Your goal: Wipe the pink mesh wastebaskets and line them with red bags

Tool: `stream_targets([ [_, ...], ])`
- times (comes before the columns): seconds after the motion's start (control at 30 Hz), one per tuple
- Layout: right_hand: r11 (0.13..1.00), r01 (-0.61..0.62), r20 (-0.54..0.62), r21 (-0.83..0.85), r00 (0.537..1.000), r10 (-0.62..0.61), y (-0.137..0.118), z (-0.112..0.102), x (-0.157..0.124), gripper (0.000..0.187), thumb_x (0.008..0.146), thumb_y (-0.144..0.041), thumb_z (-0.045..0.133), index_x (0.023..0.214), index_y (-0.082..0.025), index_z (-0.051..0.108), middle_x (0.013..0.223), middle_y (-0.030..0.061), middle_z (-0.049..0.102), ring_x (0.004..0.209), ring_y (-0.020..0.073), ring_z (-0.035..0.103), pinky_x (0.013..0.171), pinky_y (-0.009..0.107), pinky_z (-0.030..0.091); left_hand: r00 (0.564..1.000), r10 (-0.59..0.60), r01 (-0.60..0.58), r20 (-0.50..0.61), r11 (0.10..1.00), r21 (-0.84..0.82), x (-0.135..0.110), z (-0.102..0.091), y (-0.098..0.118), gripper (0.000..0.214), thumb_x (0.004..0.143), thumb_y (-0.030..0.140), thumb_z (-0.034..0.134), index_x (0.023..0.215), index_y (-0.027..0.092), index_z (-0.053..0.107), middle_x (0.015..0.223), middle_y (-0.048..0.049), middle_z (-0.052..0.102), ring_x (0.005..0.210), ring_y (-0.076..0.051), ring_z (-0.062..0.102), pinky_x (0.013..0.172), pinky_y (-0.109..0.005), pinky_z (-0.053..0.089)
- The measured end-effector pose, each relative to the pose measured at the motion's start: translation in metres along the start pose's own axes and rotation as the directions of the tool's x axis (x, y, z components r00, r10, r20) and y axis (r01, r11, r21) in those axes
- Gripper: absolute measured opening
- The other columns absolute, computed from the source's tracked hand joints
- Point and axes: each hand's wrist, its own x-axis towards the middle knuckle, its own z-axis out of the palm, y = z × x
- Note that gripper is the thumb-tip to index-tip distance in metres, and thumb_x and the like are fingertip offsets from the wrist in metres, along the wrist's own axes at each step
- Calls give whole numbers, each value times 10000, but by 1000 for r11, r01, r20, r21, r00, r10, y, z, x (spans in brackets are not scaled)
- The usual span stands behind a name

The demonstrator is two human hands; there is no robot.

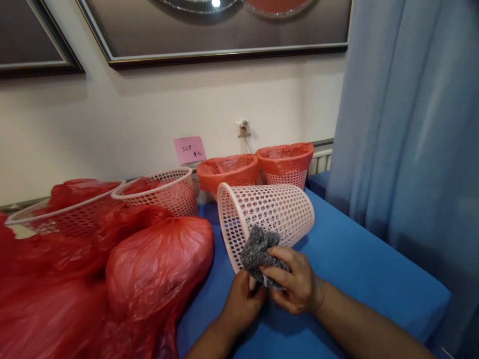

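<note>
A pale pink perforated wastebasket lies on its side on the blue-covered table, its mouth facing left. My right hand is closed round a crumpled grey cloth, which presses against the basket's near side by the rim. Just below, my left hand grips the lower edge of the rim with curled fingers, partly hidden by the cloth and the other hand. To the left of the basket sits a stuffed red plastic bag.
Behind stand two baskets with red liners. Two more baskets hold red plastic at the left. A pink note and a socket are on the wall; a blue curtain hangs at right.
</note>
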Motion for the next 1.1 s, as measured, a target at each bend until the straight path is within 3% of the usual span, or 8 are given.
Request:
stream_targets([
  [0.2,969,-244,-49,-45,969,242,31,1,-12,454,779,-146,542,1224,-194,615,1321,139,557,1158,260,607,942,416,554,999,-35,27,-36,982,-184,16,-4,24,408,871,456,672,1150,164,732,1096,-97,770,1016,-269,704,944,-380,561],
  [0.4,600,-797,-381,-62,575,724,96,-8,-32,350,863,-270,538,1187,-189,644,1171,125,621,1147,295,607,1044,560,475,997,22,-22,74,1000,-5,5,5,8,431,947,383,575,1330,198,646,1345,-107,671,1254,-298,608,1142,-478,421],
  [0.47,649,-756,-354,-87,633,689,89,-7,-31,374,859,-257,555,1219,-196,631,1232,136,595,1194,304,588,1047,561,477,991,62,-73,116,993,89,2,5,-3,422,962,332,543,1357,208,624,1364,-108,655,1268,-292,593,1151,-488,409],
  [0.6,928,-361,-151,-86,926,346,31,2,-15,505,827,-167,559,1330,-219,555,1373,144,506,1265,285,559,1013,470,531,978,131,-153,160,980,130,4,3,-20,433,960,246,501,1382,216,596,1366,-114,646,1293,-289,565,1140,-484,421],
  [0.7,990,-132,-56,-43,990,129,2,6,-8,504,807,-173,550,1311,-197,568,1372,144,498,1221,264,585,942,394,574,976,136,-157,173,981,115,8,3,-19,410,951,204,488,1333,233,634,1322,-111,672,1228,-288,605,1063,-438,495],
  [0.83,891,-441,-170,-106,891,421,38,6,-19,434,825,-171,560,1255,-205,599,1338,143,531,1240,277,571,1010,454,529,965,165,-200,206,967,160,13,1,-11,454,972,159,418,1381,246,595,1350,-92,657,1245,-271,592,1105,-459,448],
  [1.0,510,-857,-376,-66,495,783,112,-3,-43,359,832,-333,562,1131,-168,673,1122,136,628,1111,317,619,1017,583,487,941,168,-253,294,926,282,15,-2,-24,536,920,78,443,1405,263,576,1397,-96,631,1268,-261,579,1125,-470,411],
  [1.1,628,-770,-341,-109,623,704,99,-5,-38,383,838,-283,570,1200,-187,650,1238,148,589,1192,317,589,1031,561,484,943,115,-233,313,898,373,14,-3,-38,611,844,48,526,1411,271,570,1437,-102,601,1304,-293,550,1128,-513,391],
])
